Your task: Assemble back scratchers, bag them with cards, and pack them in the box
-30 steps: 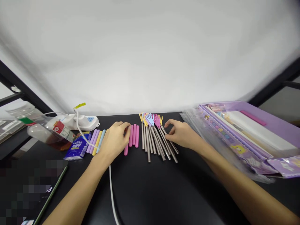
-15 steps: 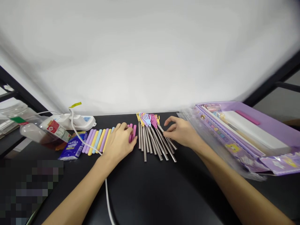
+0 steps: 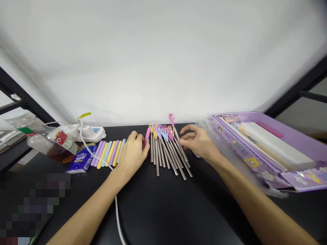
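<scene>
Left hand (image 3: 134,149) just left of back-scratcher pile (image 3: 167,148), thumb and fingers closed about pink tube (image 3: 147,133). Row of pastel tubes (image 3: 110,153) farther left of pile. Right hand (image 3: 198,141) at pile's right edge, fingers curled, tips by pink-headed back scratcher (image 3: 171,119) jutting beyond pile's far end; grip or mere touch, cannot tell. Purple box (image 3: 302,139) well right of pile.

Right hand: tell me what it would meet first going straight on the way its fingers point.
Likely the shaft of the pink-clawed stick beside the bunch of metal sticks; depth is unclear, so the right hand may already touch it.
</scene>
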`<control>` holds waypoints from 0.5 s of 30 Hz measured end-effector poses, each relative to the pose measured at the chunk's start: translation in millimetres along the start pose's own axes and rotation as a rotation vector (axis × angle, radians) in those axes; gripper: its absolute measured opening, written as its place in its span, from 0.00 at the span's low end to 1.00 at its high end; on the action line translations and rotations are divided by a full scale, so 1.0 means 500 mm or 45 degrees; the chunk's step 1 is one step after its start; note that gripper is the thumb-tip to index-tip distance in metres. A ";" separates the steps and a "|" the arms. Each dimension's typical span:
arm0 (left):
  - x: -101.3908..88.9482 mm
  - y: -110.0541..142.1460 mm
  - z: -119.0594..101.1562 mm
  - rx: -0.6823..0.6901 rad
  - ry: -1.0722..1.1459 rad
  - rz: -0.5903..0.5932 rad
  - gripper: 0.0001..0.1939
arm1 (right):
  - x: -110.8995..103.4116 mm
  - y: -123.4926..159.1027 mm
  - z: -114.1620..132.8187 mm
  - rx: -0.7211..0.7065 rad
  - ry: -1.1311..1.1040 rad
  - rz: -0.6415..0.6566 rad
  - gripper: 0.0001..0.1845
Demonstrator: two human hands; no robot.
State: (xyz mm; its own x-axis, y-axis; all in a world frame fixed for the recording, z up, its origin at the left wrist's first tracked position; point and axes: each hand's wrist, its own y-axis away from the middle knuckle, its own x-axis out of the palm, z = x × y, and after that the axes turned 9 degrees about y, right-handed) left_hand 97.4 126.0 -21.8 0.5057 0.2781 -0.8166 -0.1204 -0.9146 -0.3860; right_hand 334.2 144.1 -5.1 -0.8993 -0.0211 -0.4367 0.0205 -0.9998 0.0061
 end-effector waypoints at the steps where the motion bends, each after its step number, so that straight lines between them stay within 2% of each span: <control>1: -0.001 0.003 0.000 0.006 0.093 -0.009 0.12 | -0.007 0.003 0.008 0.030 -0.110 0.045 0.18; 5: 0.002 0.013 -0.007 0.106 0.465 0.051 0.11 | -0.041 0.015 0.038 0.128 -0.497 0.241 0.29; 7: 0.004 0.019 -0.015 0.143 0.594 0.113 0.10 | -0.057 0.020 0.043 0.121 -0.612 0.290 0.30; 10: 0.003 0.028 -0.031 0.192 0.663 0.211 0.09 | -0.071 0.026 0.038 0.014 -0.709 0.286 0.24; 15: -0.002 0.044 -0.055 0.361 0.556 0.265 0.14 | -0.067 0.037 0.026 -0.165 -0.871 0.112 0.08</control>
State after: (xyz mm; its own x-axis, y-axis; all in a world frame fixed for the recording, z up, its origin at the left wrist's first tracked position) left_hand 117.5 97.4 -17.8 0.7464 -0.1026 -0.6576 -0.4499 -0.8058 -0.3850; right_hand 358.9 126.5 21.1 -0.9639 -0.1420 0.2253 0.1196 -0.9867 -0.1102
